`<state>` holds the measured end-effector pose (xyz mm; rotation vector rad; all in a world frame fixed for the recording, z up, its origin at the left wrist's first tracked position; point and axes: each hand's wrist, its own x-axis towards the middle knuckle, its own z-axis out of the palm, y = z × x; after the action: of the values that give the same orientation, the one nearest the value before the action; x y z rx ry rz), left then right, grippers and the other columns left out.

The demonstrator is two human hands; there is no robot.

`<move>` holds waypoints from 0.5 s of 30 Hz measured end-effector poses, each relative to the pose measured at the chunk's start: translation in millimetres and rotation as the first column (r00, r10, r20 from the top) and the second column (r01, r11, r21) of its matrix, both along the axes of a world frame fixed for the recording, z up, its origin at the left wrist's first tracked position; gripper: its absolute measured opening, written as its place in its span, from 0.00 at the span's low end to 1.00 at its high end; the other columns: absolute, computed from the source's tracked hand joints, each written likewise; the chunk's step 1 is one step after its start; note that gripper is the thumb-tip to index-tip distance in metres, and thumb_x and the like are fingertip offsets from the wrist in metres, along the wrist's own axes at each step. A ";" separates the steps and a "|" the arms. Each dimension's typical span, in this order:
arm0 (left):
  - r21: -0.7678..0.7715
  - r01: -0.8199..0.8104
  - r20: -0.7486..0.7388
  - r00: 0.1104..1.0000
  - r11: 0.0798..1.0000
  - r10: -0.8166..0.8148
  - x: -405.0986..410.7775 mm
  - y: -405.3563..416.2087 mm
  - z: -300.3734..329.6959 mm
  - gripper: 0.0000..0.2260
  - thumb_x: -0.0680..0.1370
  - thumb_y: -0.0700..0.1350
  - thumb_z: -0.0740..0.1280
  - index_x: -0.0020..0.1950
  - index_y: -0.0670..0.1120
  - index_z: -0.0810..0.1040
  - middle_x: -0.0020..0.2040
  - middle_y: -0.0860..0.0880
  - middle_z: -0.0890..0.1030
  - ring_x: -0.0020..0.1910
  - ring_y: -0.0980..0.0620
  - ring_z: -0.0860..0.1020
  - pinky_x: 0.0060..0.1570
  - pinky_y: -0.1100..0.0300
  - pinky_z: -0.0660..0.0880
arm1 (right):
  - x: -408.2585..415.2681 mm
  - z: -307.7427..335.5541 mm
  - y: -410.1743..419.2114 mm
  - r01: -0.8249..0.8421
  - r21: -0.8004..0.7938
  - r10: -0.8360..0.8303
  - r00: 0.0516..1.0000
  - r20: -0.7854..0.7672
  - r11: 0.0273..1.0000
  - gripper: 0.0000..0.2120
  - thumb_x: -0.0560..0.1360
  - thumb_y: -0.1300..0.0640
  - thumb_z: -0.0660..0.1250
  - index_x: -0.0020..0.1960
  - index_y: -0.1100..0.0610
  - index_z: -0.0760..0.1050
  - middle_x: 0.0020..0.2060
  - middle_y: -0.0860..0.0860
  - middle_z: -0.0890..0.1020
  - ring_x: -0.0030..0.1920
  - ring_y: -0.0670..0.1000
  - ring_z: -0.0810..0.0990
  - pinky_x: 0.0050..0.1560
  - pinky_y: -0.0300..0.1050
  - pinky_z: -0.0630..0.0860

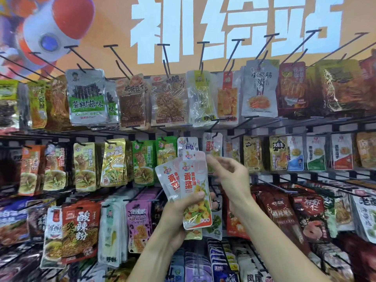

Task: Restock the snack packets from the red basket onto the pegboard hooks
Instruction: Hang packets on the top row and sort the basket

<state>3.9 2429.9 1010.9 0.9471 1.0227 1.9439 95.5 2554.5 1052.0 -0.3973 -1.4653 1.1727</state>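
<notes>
Bright, even shop light falls from above and in front; shadows are soft and faint; white glare streaks the glossy snack packets [87, 96] in the top row. The wide lens bows the hooks [234, 55] outward at the edges; the right hand [225, 171] is motion-blurred; corners are soft.

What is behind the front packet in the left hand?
Behind the front packet the left hand grips more matching white packets, fanned out to its left and above. How many cannot be counted; their lower halves are covered.
</notes>
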 end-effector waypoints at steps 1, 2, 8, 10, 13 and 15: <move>0.005 0.008 -0.003 1.000 1.000 -0.008 2.6 2.3 -0.8 0.24 0.70 0.36 0.79 0.66 0.38 0.81 0.56 0.34 0.86 0.48 0.35 0.87 0.42 0.49 0.84 | 2.8 -1.4 -6.8 -0.085 -0.024 0.086 0.996 0.029 0.996 0.23 0.66 0.43 0.83 0.55 0.52 0.82 0.50 0.50 0.86 0.51 0.50 0.86 0.49 0.52 0.84; 0.010 0.012 -0.006 1.000 1.000 -0.012 5.1 4.1 -1.5 0.22 0.71 0.35 0.78 0.64 0.38 0.82 0.53 0.35 0.87 0.45 0.38 0.88 0.40 0.49 0.84 | 4.7 -1.4 -10.8 -0.118 -0.031 0.120 0.992 0.044 0.992 0.24 0.64 0.47 0.85 0.55 0.54 0.81 0.49 0.52 0.86 0.49 0.52 0.87 0.46 0.52 0.85; 0.019 0.006 0.045 0.999 1.000 -0.007 10.3 7.9 -2.5 0.23 0.70 0.40 0.77 0.64 0.38 0.83 0.53 0.38 0.87 0.42 0.42 0.87 0.39 0.50 0.84 | 18.2 -2.3 -4.7 -0.150 0.040 0.149 0.989 0.008 0.988 0.17 0.66 0.60 0.84 0.53 0.58 0.84 0.43 0.51 0.88 0.47 0.49 0.88 0.47 0.39 0.83; 0.023 0.005 0.076 0.997 1.000 -0.007 8.3 9.0 -2.5 0.23 0.70 0.45 0.78 0.64 0.40 0.84 0.57 0.37 0.86 0.44 0.42 0.86 0.42 0.49 0.85 | 17.9 -4.6 1.1 -0.126 0.051 0.126 0.992 0.015 0.991 0.15 0.68 0.59 0.83 0.53 0.58 0.84 0.45 0.52 0.89 0.48 0.51 0.88 0.50 0.45 0.84; 0.016 0.005 0.084 0.996 1.000 -0.007 7.1 10.5 -2.3 0.22 0.72 0.49 0.78 0.64 0.43 0.85 0.59 0.39 0.86 0.46 0.42 0.86 0.47 0.48 0.84 | 15.0 -6.2 4.1 -0.112 0.041 0.112 0.994 -0.003 0.993 0.13 0.71 0.60 0.81 0.53 0.59 0.83 0.45 0.53 0.89 0.47 0.53 0.88 0.49 0.48 0.85; 0.012 0.005 0.107 0.994 1.000 -0.006 5.4 11.7 -2.8 0.21 0.73 0.51 0.77 0.64 0.43 0.85 0.59 0.39 0.86 0.47 0.43 0.86 0.48 0.49 0.82 | 13.4 -5.5 2.8 -0.112 0.037 0.113 0.993 -0.021 0.993 0.13 0.72 0.62 0.79 0.54 0.60 0.81 0.44 0.53 0.89 0.45 0.53 0.89 0.45 0.45 0.85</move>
<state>9.3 2441.6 1008.2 0.8411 0.9480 1.9757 108.9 2557.2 1046.5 -0.2781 -1.5022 1.2349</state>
